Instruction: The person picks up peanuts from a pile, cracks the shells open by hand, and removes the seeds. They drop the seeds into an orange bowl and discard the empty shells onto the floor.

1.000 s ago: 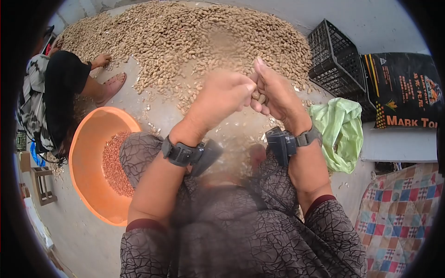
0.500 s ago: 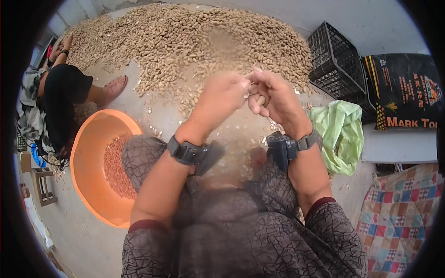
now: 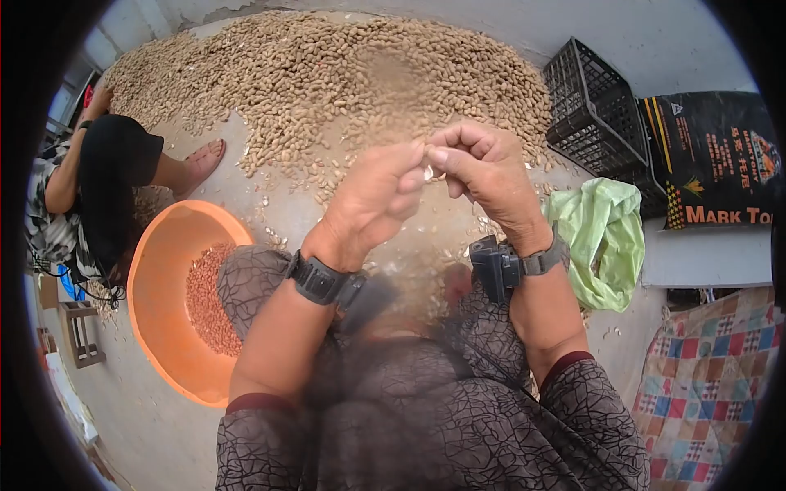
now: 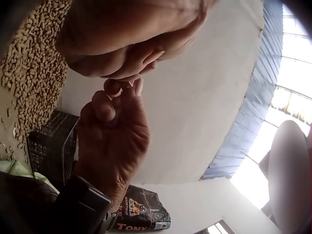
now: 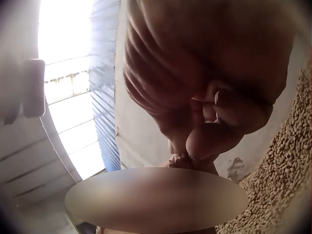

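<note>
Both hands meet at the fingertips above the lap. The left hand [image 3: 372, 200] pinches a small peanut or shell piece [image 3: 428, 172] between thumb and forefinger. From the other side the right hand [image 3: 491, 176] pinches at the same spot, its thumb over its curled fingers. In the right wrist view a pale broken shell [image 5: 178, 160] shows at the right hand's [image 5: 209, 63] fingertips. The left wrist view has the left hand [image 4: 131, 34] above and the right hand [image 4: 114, 131] below, tips touching. Whether more peanuts lie inside the right hand, I cannot tell.
Beyond the hands spreads a large peanut pile [image 3: 327, 74]. An orange basin [image 3: 160, 327] with reddish kernels [image 3: 214, 303] stands at left, near a seated person [image 3: 123, 155]. At right are a black crate [image 3: 594, 106], a green bag [image 3: 598, 245] and a printed sack [image 3: 712, 164].
The right hand has turned from an upturned, cupped palm holding peanuts to a thumb-and-finger pinch. The left hand's fingers have rotated into clearer view. The other person's arm has shifted at the pile's left end.
</note>
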`<move>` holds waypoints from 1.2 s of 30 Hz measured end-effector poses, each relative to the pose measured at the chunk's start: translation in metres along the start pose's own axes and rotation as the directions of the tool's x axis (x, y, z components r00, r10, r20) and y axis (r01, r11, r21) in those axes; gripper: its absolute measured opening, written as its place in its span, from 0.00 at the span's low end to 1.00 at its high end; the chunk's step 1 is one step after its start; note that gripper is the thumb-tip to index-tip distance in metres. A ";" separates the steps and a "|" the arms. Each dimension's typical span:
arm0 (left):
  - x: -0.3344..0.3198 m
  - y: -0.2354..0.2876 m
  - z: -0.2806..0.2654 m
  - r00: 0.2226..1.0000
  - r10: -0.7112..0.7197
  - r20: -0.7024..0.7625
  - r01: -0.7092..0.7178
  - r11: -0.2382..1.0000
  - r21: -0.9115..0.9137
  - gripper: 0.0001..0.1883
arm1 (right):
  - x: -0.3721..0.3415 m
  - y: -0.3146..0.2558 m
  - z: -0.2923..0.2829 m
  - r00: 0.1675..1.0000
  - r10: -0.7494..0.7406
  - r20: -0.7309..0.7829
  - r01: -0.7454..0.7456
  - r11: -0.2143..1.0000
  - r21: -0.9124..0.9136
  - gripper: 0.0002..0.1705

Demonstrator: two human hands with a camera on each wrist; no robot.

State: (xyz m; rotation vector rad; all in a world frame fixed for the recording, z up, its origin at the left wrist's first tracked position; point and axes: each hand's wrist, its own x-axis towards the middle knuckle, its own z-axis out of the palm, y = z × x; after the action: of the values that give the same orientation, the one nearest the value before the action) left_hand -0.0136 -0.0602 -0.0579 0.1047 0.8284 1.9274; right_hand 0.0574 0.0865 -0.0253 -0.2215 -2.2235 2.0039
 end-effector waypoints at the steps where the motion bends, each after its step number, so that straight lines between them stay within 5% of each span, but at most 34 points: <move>1: -0.001 0.000 0.001 1.000 0.000 -0.001 0.000 1.000 -0.001 0.08 | -0.001 -0.001 0.000 1.000 0.017 -0.020 -0.016 0.998 0.056 0.07; 7: -0.005 -0.001 0.009 0.993 0.101 -0.066 -0.082 0.966 0.246 0.12 | 0.002 0.004 -0.006 0.998 0.058 -0.034 -0.053 0.990 0.134 0.07; 12: -0.005 -0.001 0.011 0.965 0.258 -0.033 -0.198 0.809 0.553 0.10 | 0.001 0.002 -0.004 0.994 0.089 -0.060 -0.079 0.986 0.148 0.09; 16: -0.005 -0.001 0.009 0.954 0.299 -0.014 -0.225 0.747 0.625 0.10 | 0.001 0.004 -0.005 0.996 0.093 -0.010 -0.091 0.991 0.093 0.11; 19: -0.012 0.011 0.015 0.983 0.176 0.050 -0.175 0.830 0.530 0.11 | 0.000 -0.003 -0.012 0.988 0.137 0.071 -0.144 0.985 0.097 0.13; 21: -0.020 0.023 0.030 0.991 0.066 -0.117 0.056 0.586 0.809 0.12 | 0.001 -0.005 -0.019 0.982 0.160 0.100 -0.170 0.980 0.104 0.14; 22: -0.019 0.022 0.025 0.991 0.063 -0.116 0.057 0.585 0.809 0.12 | 0.003 -0.004 -0.022 0.970 0.219 0.102 -0.228 0.970 0.085 0.14; 24: -0.015 0.020 0.014 0.980 0.200 0.026 -0.139 0.578 0.804 0.12 | 0.008 0.001 -0.027 0.954 0.281 0.103 -0.289 0.955 0.069 0.13; 28: -0.013 0.013 0.015 0.972 0.236 0.015 -0.185 0.715 0.675 0.12 | 0.011 0.008 -0.023 0.949 0.292 0.120 -0.315 0.899 0.303 0.10; 31: -0.008 0.002 0.013 0.944 0.325 0.060 -0.268 0.648 0.713 0.11 | 0.010 0.011 -0.013 0.954 0.292 0.073 -0.296 0.868 0.399 0.12; 33: 0.002 -0.006 0.006 0.843 0.504 0.187 -0.430 0.421 0.799 0.09 | 0.011 0.018 -0.012 0.963 0.266 0.049 -0.259 0.853 0.454 0.15; 36: 0.002 -0.007 0.007 0.859 0.489 0.150 -0.387 0.430 0.816 0.08 | 0.014 0.023 -0.011 0.969 0.244 0.031 -0.224 0.823 0.522 0.19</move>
State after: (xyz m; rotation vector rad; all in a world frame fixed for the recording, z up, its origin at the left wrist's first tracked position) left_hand -0.0061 -0.0534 -0.0575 0.8894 1.9171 1.8241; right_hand 0.0461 0.1026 -0.0467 -0.4794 -1.5969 2.6177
